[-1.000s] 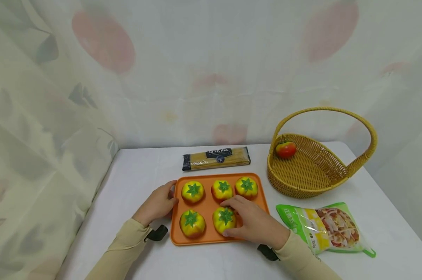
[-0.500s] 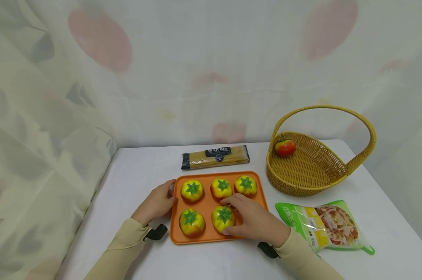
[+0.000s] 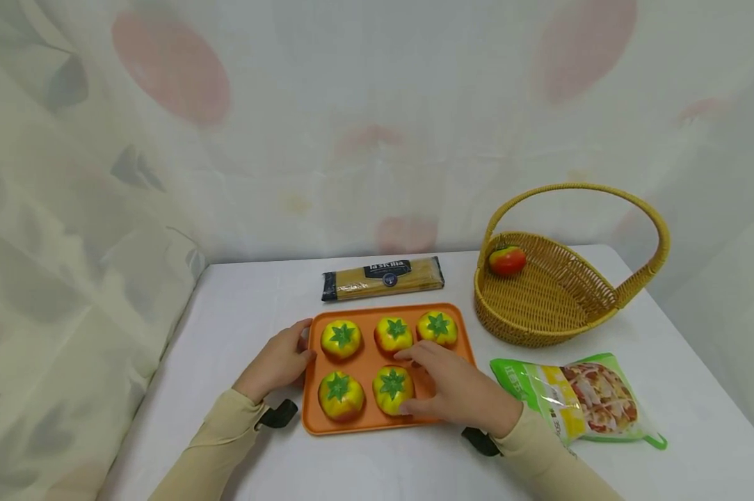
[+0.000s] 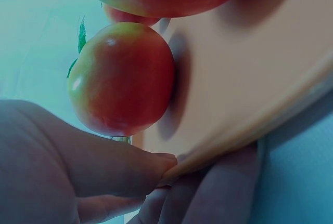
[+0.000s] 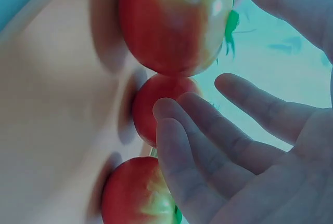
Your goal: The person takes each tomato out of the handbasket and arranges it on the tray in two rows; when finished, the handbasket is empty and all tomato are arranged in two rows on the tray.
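Note:
An orange tray point(image 3: 367, 369) bears several yellow-and-red tomatoes with green leafy tops, two in its front row. My left hand point(image 3: 279, 362) grips the tray's left edge; in the left wrist view the thumb lies on the rim point(image 4: 208, 154) and fingers are tucked under it. Over the tray's right part is my right hand point(image 3: 455, 386), fingers spread and holding nothing. It is beside the front-right tomato point(image 3: 392, 391), with a small gap between thumb and forefinger tips. The right wrist view has that tomato point(image 5: 174, 21) above the loose fingers point(image 5: 203, 115).
Behind the tray lies a spaghetti packet point(image 3: 383, 278). A wicker basket point(image 3: 540, 334) with a tall handle stands back right, one red tomato point(image 3: 507, 260) inside. A green food bag point(image 3: 571, 396) lies right of the tray. Cloth drapes the back and left side.
The front-right tomato sits slightly further left on the tray, and my right fingers have come away from it. The left hand keeps its grip. The head view has shifted a little.

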